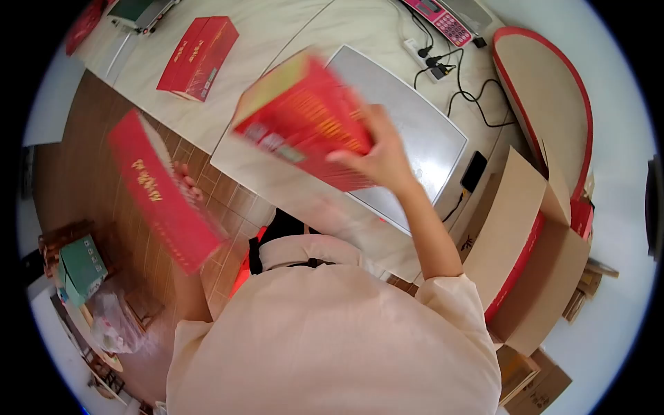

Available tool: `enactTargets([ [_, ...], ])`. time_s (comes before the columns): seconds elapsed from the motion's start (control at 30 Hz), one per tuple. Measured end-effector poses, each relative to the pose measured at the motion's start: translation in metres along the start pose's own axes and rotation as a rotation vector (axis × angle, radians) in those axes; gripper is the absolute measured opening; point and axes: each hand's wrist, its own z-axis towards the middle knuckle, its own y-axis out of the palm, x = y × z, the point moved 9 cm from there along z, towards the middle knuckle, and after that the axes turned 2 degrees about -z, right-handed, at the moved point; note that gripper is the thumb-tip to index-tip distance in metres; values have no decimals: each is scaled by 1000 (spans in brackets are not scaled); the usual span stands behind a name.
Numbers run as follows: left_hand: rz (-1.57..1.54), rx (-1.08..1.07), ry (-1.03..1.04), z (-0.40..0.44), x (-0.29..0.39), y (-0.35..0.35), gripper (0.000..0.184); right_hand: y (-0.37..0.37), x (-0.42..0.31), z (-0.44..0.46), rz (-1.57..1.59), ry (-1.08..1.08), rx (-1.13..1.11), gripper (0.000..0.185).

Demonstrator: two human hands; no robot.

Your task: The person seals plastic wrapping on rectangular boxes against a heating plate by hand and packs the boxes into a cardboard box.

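My right hand (379,155) is closed round the end of a red box (311,128) with gold writing and a pale yellow-green side. It holds this box tilted above the table, partly over a silver metal panel (422,131); motion blurs the box a little. On the left, my left hand (187,183) grips a second red box (159,194) with gold characters, held slanting over the floor beyond the table edge. Most of that hand is hidden behind the box; only some fingertips show. A third red box (200,55) rests on the table at the upper left.
An open cardboard carton (508,214) with something red inside stands at the right. Near it are a phone (474,171) on a cable, a power strip (430,61) with black cords, a scale with a pink keypad (449,29), and a red-rimmed oval board (546,90).
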Motion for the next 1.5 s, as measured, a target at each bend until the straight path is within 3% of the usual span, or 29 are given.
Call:
enactTargets([
  [0.07,78,69,124,-11,15,19,76,44,-43,-2,-220,-369,-42,87],
  [0.1,80,76,135,-16,17,18,76,59,-48,-2,-211,-374,-50,87],
  [0.17,83,52,184,-24,23,16,66,103,-68,-16,-349,-602,-238,78],
  [0.27,31,12,182,-24,19,8,63,135,-65,-27,-419,-691,-273,66],
  [0.5,68,26,113,-3,6,13,65,125,-59,-20,-467,-578,-185,58],
  [0.67,96,19,119,0,17,25,53,116,-43,-20,-487,-535,-299,71],
  [0.8,27,-46,124,-7,29,36,54,99,-27,-18,-570,-473,-366,79],
  [0.93,-3,-158,74,2,29,38,53,71,-30,-18,-564,-452,-270,79],
  [1.0,-5,-203,52,9,27,43,53,26,-29,-16,-446,-209,-39,80],
  [1.1,20,-82,0,29,20,32,53,-57,-3,-46,-12,183,357,87],
  [1.13,21,-86,-16,40,21,21,54,-78,10,-60,353,213,506,85],
  [1.17,20,-91,-39,54,17,13,55,-88,36,-84,573,390,499,77],
  [1.23,-20,-145,-151,84,-1,10,57,-103,58,-122,1020,419,761,71],
  [1.37,0,-213,-523,131,-54,14,53,-109,71,-173,1266,235,864,70],
  [1.43,-15,-201,-652,139,-84,21,52,-104,62,-195,1423,176,1045,42],
  [1.5,148,-142,-425,155,-98,34,53,-96,53,-215,1554,122,1114,33],
])
